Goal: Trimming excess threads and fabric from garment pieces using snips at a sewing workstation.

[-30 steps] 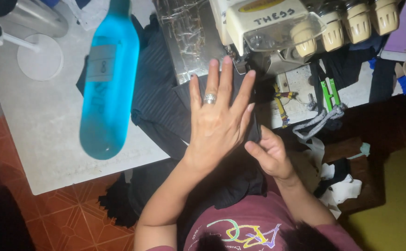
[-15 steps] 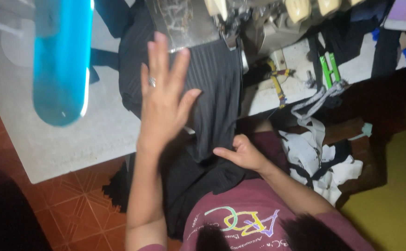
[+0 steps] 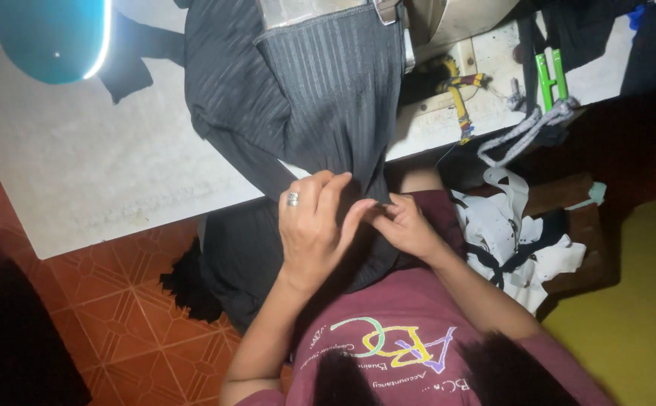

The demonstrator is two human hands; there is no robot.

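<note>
Both hands pinch the dark cloth at the desk edge: left hand and right hand, each grip closed on it.

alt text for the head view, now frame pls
Seen from above, a seated person's left hand and right hand pinch the edge of a dark pinstriped fabric at their lap. The fabric runs up over a pale worktable toward a sewing machine at the top edge. A blue lamp glows top left; white scraps lie right.
</note>
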